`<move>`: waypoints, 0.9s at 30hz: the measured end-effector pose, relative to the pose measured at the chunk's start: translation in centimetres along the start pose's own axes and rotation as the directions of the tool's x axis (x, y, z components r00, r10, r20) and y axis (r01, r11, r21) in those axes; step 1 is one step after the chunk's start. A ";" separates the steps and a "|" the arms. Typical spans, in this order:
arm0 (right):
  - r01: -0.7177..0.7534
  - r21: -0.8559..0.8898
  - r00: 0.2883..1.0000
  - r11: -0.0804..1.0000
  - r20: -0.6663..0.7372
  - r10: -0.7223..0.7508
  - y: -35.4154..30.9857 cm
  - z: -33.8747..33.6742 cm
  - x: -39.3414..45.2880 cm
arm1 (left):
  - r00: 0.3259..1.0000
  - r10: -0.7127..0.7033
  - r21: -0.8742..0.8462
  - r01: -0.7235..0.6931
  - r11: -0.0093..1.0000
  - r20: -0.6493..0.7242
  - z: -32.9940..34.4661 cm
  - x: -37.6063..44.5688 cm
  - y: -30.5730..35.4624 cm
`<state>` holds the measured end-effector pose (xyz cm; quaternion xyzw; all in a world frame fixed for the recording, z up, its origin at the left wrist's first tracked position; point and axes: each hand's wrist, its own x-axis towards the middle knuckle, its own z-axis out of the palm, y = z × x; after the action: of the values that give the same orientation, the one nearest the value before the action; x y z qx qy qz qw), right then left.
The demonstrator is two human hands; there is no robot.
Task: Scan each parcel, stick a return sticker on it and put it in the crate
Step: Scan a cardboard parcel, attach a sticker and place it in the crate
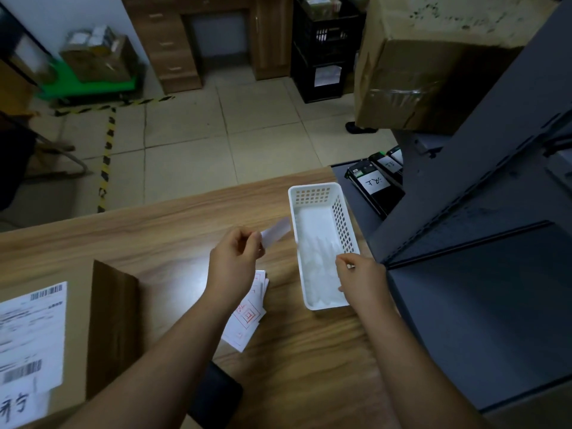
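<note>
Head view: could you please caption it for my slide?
Left hand pinches a paper strip; right hand grips the white basket.

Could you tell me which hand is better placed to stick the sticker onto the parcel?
Left. The left hand already pinches a white strip, seemingly the sticker, and the parcel lies on its side. The right hand rests at the white basket, farther away.

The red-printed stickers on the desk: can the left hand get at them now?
Probably not directly. The left hand already pinches a white strip, and its forearm lies over the stickers. It would need to release the strip and pull back.
</note>
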<state>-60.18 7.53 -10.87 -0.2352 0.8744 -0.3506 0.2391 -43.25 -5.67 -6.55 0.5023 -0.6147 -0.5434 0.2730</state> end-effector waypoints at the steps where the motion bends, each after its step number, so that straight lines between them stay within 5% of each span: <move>1: 0.019 -0.004 0.999 1.000 -0.031 -0.019 -0.1 -0.1 0.0 | 1.000 0.023 0.042 -0.023 0.999 -0.003 -0.2 -0.4 -0.2; 5: 0.010 0.056 0.997 0.998 -0.082 -0.005 -1.8 -0.1 -1.1 | 0.984 0.172 0.195 -0.159 0.968 -0.048 -1.7 -1.8 -0.2; 8: -0.077 0.253 0.995 0.964 0.084 0.057 -5.1 0.6 -3.4 | 0.937 0.349 0.287 -0.330 0.899 -0.016 -3.9 -2.6 -0.5; 12: -0.322 0.580 0.876 0.748 0.482 0.003 -10.9 4.0 -8.0 | 0.744 0.665 0.405 -0.626 0.667 0.055 -7.8 -3.5 -1.6; 17: -0.225 0.592 0.911 0.774 0.409 -0.048 -16.4 9.5 -12.9 | 0.592 0.795 0.479 -0.740 0.472 0.131 -15.0 -5.1 -4.0; 19: -0.190 0.532 0.916 0.825 0.399 -0.047 -18.0 11.9 -14.8 | 0.608 0.781 0.485 -0.731 0.480 0.142 -19.1 -6.3 -4.9; 23: -0.052 0.375 0.898 0.926 0.424 -0.121 -20.8 16.1 -18.6 | 0.768 0.640 0.519 -0.540 0.663 -0.019 -28.4 -8.9 -6.8; 27: 0.074 0.275 0.828 0.959 0.518 -0.213 -22.6 20.1 -22.1 | 0.947 0.253 0.275 -0.194 0.942 -0.197 -34.9 -10.1 -8.2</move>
<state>-25.88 -4.29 -1.71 -0.3593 0.7007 -0.3910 0.4766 -6.38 -9.40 -3.04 0.5187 -0.6964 -0.3643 0.3364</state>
